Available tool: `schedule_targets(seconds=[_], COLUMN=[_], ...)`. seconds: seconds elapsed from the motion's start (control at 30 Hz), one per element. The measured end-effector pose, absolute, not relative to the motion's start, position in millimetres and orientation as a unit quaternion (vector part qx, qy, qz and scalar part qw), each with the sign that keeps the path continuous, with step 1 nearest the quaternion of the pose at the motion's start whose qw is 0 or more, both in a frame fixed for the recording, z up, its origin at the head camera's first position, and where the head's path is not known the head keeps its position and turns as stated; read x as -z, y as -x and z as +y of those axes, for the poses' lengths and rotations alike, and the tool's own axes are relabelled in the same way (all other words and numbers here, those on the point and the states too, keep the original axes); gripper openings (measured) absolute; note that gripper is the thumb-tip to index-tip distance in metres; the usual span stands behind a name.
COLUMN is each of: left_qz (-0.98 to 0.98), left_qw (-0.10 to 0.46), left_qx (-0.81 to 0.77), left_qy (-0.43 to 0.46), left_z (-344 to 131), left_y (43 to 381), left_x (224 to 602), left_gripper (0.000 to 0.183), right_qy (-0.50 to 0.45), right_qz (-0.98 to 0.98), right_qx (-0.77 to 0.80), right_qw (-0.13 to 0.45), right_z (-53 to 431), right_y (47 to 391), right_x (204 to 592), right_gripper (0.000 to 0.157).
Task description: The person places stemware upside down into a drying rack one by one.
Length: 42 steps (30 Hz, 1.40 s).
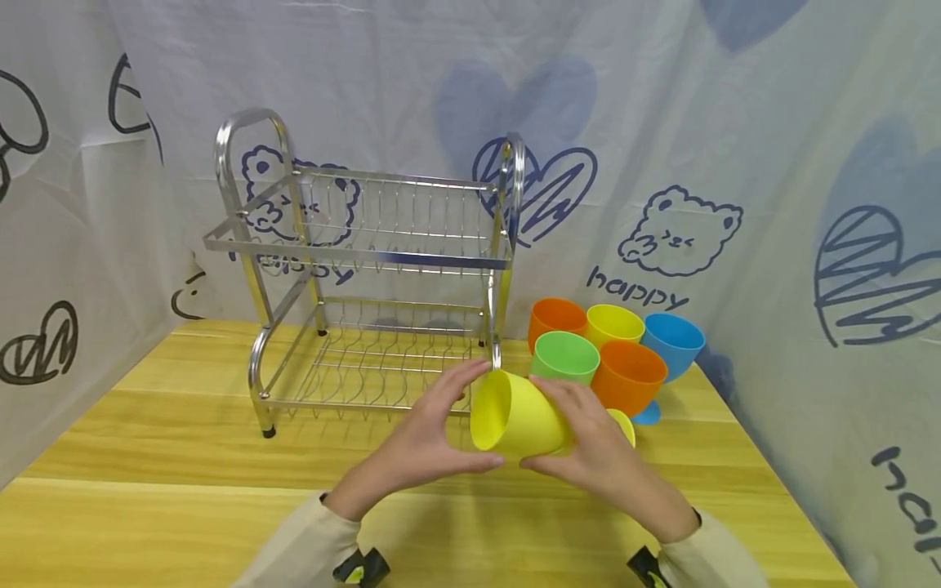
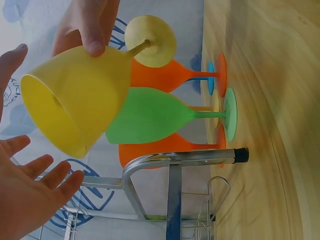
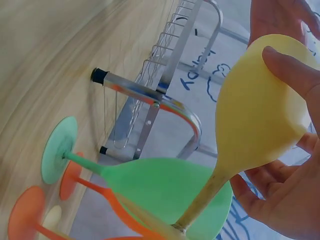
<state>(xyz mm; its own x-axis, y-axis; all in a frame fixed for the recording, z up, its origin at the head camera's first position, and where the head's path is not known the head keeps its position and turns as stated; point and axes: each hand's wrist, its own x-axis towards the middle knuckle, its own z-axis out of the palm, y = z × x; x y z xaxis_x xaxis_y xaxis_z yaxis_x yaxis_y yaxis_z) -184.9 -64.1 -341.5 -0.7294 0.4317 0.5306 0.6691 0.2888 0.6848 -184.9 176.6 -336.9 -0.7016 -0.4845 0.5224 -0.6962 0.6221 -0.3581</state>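
Observation:
A yellow plastic wine glass is held up tilted over the table, its mouth toward the left hand. My right hand grips its bowl, thumb on one side and fingers on the other. The stem and round foot show behind the bowl in the left wrist view. My left hand is at the rim side with fingers spread, apart from the glass in the left wrist view. Just behind the hands stands a green wine glass, upright.
A two-tier metal dish rack stands at the back left on the wooden table. Orange, yellow and blue wine glasses stand grouped right of the rack. A printed cloth hangs behind.

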Motion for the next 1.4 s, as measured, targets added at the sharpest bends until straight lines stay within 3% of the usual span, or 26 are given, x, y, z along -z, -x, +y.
schedule_targets(seconds=[0.17,0.37,0.83,1.07,1.13,1.4], left_qz=[-0.787,-0.789,-0.774,-0.745,-0.734,-0.688], left_qw=[0.135,0.158,0.156,0.172,0.179,0.163], left_qx=[0.473,0.451,0.472,0.508,0.526,0.63], left_qy=[0.372,0.387,0.392,0.396,0.391,0.322], left_z=[-63,-65,-66,-69,-72,-83], left_y=[187,188,190,193,195,196], left_x=[344,346,351,351,352,350], left_gripper=[0.099,0.088,0.079,0.08,0.08,0.077], right_qy=[-0.352,-0.349,-0.357,-0.373,-0.381,-0.432], right_qz=[-0.88,-0.888,-0.889,-0.872,-0.858,-0.739], right_qx=[-0.251,-0.229,-0.206,-0.199,-0.212,-0.344], right_qw=[0.2,0.193,0.202,0.248,0.273,0.387], right_z=[171,168,168,169,169,168], right_y=[186,185,183,180,178,170], right_x=[337,336,335,332,330,328], right_gripper=[0.093,0.094,0.096,0.095,0.092,0.048])
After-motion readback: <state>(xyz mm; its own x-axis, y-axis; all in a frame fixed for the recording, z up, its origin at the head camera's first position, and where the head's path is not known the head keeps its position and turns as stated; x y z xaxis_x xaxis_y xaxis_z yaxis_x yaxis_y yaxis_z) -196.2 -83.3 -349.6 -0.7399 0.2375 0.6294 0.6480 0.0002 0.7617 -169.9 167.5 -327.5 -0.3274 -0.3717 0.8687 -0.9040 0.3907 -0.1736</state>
